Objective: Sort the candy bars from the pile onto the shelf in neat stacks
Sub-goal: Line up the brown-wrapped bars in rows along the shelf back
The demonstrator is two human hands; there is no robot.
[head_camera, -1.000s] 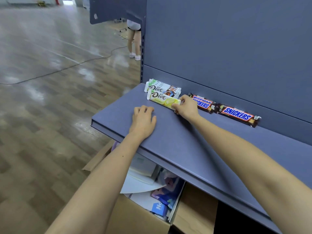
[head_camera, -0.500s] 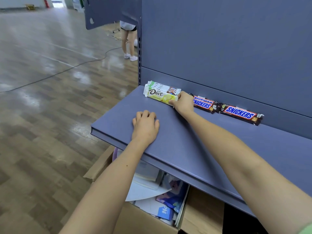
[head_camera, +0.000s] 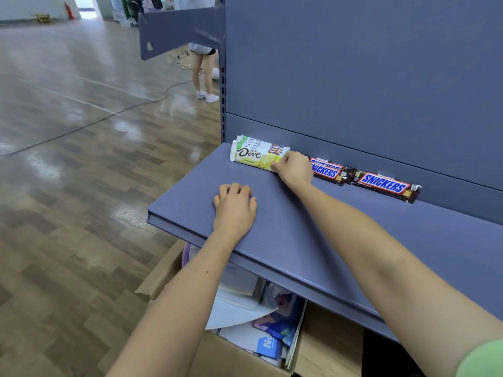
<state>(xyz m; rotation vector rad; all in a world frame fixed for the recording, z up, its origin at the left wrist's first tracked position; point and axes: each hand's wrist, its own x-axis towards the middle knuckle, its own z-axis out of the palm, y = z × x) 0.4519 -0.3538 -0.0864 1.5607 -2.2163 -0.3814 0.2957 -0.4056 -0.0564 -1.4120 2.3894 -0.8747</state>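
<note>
My right hand (head_camera: 295, 168) has its fingers pinching the right end of the top Dove bar (head_camera: 254, 157), stacked in the back left corner of the shelf (head_camera: 299, 240) beside the Snickers bars (head_camera: 328, 171), while my left hand (head_camera: 235, 206) rests near the shelf front, fingers loosely bent, empty

A glossy wood-pattern floor (head_camera: 68, 200) mirrors the overhead light, and a black cable (head_camera: 109, 118) crosses it. A blue-grey back panel (head_camera: 353, 63) rises behind the shelf (head_camera: 285, 240). Cardboard boxes (head_camera: 234, 359) sit beneath it. A person's legs (head_camera: 202, 74) show beyond.
</note>
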